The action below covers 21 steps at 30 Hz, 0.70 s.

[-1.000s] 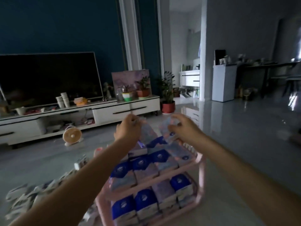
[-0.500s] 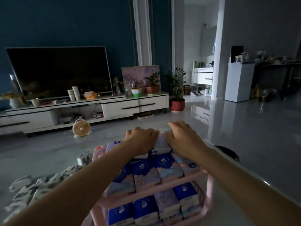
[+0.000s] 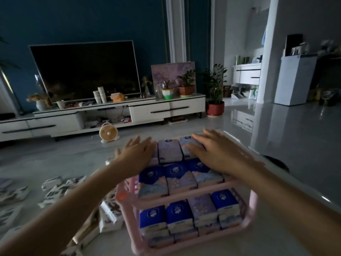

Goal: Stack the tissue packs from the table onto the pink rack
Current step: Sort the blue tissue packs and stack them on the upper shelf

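Note:
A pink rack (image 3: pixel 254 204) with open shelves stands on the table in front of me, filled with blue and lilac tissue packs. Its top row holds a lilac pack (image 3: pixel 169 151) in the middle. My left hand (image 3: pixel 137 156) lies flat with fingers spread against the left end of that top row. My right hand (image 3: pixel 215 150) lies flat, fingers apart, on the right pack (image 3: pixel 185 142) of the top row. Neither hand grips a pack. More packs (image 3: pixel 175 175) fill the shelf below, and blue ones (image 3: pixel 179 213) fill the lower shelf.
Several white patterned tissue packs (image 3: pixel 55 191) lie scattered on the table to the left of the rack, and one (image 3: pixel 110 217) leans near its base. Beyond are a small fan (image 3: pixel 108 133), a TV stand (image 3: pixel 147 111) and a potted plant (image 3: pixel 215 106).
Both hands brought packs down onto the rack's top row, let go and flattened out with fingers spread. The camera has tilted downward and closer to the rack.

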Tool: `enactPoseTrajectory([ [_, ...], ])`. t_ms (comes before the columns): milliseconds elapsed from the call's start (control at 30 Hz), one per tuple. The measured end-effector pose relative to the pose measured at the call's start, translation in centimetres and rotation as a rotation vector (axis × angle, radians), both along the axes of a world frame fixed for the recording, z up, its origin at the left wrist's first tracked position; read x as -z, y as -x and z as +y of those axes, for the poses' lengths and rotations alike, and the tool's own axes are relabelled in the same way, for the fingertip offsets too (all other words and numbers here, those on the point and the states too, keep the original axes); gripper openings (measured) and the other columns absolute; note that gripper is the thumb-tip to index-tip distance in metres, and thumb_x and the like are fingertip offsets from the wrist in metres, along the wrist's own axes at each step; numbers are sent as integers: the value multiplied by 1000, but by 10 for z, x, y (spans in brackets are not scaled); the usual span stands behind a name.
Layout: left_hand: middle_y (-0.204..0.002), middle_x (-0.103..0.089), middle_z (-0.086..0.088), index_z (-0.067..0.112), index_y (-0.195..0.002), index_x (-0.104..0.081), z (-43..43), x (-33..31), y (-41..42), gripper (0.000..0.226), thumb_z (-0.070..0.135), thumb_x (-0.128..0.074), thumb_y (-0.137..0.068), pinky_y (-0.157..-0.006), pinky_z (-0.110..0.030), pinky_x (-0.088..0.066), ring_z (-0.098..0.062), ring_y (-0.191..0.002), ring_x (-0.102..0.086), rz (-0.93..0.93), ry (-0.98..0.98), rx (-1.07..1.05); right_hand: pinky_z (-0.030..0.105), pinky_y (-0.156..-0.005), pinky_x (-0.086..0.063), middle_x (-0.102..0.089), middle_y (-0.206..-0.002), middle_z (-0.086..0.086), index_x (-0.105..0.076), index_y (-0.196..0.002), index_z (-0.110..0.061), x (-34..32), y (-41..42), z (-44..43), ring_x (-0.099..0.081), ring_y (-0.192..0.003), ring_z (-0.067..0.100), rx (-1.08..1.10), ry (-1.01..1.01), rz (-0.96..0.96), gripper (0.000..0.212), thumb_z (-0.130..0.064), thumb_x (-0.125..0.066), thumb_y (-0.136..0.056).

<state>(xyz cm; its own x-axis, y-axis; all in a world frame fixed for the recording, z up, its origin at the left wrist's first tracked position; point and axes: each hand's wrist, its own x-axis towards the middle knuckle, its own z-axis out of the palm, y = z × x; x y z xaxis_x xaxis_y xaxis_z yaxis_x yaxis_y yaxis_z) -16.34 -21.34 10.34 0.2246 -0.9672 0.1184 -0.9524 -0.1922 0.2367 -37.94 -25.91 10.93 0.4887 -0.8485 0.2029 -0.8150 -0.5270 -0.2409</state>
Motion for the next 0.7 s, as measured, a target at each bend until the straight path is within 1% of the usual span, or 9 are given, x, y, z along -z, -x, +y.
enactPoseTrajectory([
  [67, -156, -9, -5, 23, -146, -17, -1, 10, -1, 61, 52, -9, -94, -114, -54, -8, -26, -143, -2, -49, -8, 47, 40, -116, -8, -10, -156, 3, -21, -147, -28, -2, -5, 4, -8, -143, 22, 6, 19, 53, 60, -57, -18, -94],
  [200, -156, 1, -6, 28, -147, -8, 4, -2, 14, 53, 46, -11, -97, -114, -51, 0, -25, -143, 3, -19, -27, 27, 40, -117, -5, -10, -156, 4, -20, -147, -27, -2, -9, 3, -5, -143, 22, 14, 9, 92, 60, -56, -15, -94],
  [267, -155, -9, -6, 24, -145, -19, 10, -5, 13, 49, 40, -14, -99, -114, -52, -10, -25, -143, -5, 65, 33, 71, 40, -116, -3, -11, -156, 6, -20, -147, -25, 1, -9, 6, -2, -144, 22, 3, 47, 45, 60, -55, -17, -94],
  [300, -150, -25, -8, 21, -140, -32, 14, -6, 9, 44, 35, -17, -100, -110, -49, -24, -25, -138, -21, 157, 117, 106, 38, -115, -5, -15, -155, 6, -23, -146, -23, 2, -11, 9, -5, -143, 21, -15, 103, -24, 58, -52, -20, -95],
  [333, -136, -43, -11, 18, -127, -45, 21, -8, 5, 38, 31, -21, -100, -97, -40, -40, -21, -123, -42, 277, 229, 130, 33, -113, -12, -23, -153, 6, -28, -144, -20, 1, -13, 16, -13, -142, 20, -44, 163, -141, 55, -47, -26, -96],
  [400, -101, -55, -5, 12, -108, -54, 41, -11, -7, 31, 28, -29, -100, -69, -20, -41, -9, -87, -51, 421, 483, 111, 18, -97, -29, -46, -137, 5, -45, -134, -15, -3, -24, 35, -38, -128, 16, -138, 281, -420, 42, -34, -39, -97],
  [467, -97, -58, -1, 11, -113, -57, 70, -8, -28, 28, 25, -37, -98, -65, -19, -38, -8, -82, -52, 441, 643, 28, 10, -81, -34, -60, -111, 2, -58, -115, -11, -6, -40, 65, -51, -105, 11, -291, 386, -573, 27, -23, -44, -95],
  [567, -82, -60, 2, 19, -109, -58, 125, 22, -74, 18, 17, -47, -94, -56, -21, -40, -3, -61, -55, 389, 660, -89, 14, -74, -40, -56, -86, -5, -61, -95, -9, 6, -71, 111, -51, -82, 7, -541, 462, -624, 20, -16, -42, -89],
  [700, -107, -59, 1, 27, -102, -55, 203, 76, -138, 25, 6, -53, -89, -83, -31, -46, -18, -98, -58, 327, 574, -271, 18, -74, -41, -60, -83, -6, -61, -92, -17, 44, -129, 154, -53, -79, 5, -646, 276, -536, 15, -14, -50, -82],
])
